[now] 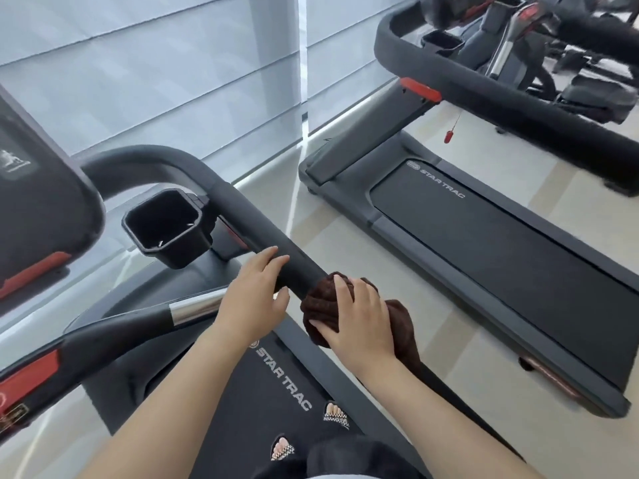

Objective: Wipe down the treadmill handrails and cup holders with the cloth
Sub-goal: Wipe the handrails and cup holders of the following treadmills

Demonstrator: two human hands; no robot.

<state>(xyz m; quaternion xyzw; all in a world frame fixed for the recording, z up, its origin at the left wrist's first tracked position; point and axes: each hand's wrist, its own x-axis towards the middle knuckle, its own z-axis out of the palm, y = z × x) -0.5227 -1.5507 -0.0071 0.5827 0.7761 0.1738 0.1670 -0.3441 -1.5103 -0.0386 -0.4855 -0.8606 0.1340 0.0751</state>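
Observation:
The black right handrail (242, 216) of the treadmill runs from the console down toward me. A dark brown cloth (321, 305) is bunched around the rail, and my right hand (359, 316) presses on it from above and grips it. My left hand (256, 292) rests on the bare rail just above the cloth, fingers laid over the top and thumb spread. An empty square black cup holder (166, 229) hangs inside the rail, left of my hands. The rail under the cloth is hidden.
A centre grip bar with a chrome section (193, 309) and red trim crosses at lower left. The console (38, 202) fills the far left. A second treadmill (484, 236) stands to the right across a strip of pale floor. Window blinds lie ahead.

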